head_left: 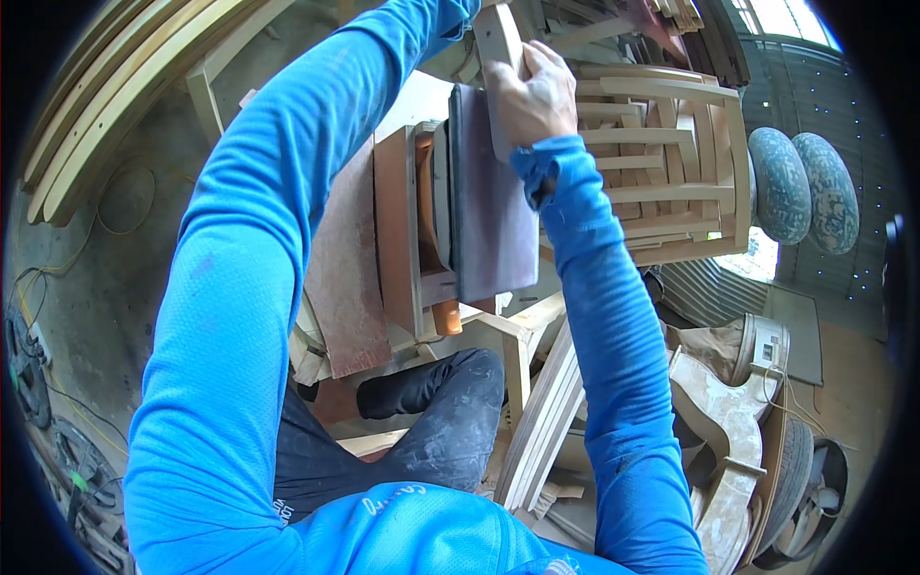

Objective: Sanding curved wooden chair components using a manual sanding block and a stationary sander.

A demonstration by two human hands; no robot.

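My right hand is closed around a pale, flat piece of wood, thumb on one side and fingers on the other. The wood stretches up toward the top edge of the picture and its lower end lies against a wide greyish-purple belt, which looks like the sanding belt of a belt sander. Behind the belt are a reddish-brown wooden frame and an orange part. My left arm reaches up to the far end of the wood; the left hand is almost wholly cut off at the top edge, its fingers hidden.
Stacked slatted wooden frames stand to the right of the belt. Long curved boards lean at the far left. A brown board sits left of the machine. At lower right are a dusty machine, a fan and cables.
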